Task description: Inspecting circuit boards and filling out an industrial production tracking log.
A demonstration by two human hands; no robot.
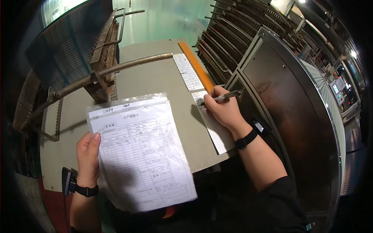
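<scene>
My left hand (89, 153) grips the left edge of a printed form (143, 155) in a clear plastic sleeve, thumb on the front, fingers hidden behind. The form is a ruled table with some handwriting at the top, and it is tilted toward me. In my right hand (223, 110) is a dark pen (228, 96), its tip at the upper part of a long white paper strip (215, 132) on the table. Just beyond that strip lies a second paper (186, 72) covered in handwriting.
A grey-green table (143, 85) carries an orange-brown strip (196, 68) along its right side. Rusty metal racks (105, 50) with a long bar (136, 63) stand at left. Slotted racks (233, 39) and a dark metal cabinet (291, 101) rise at right.
</scene>
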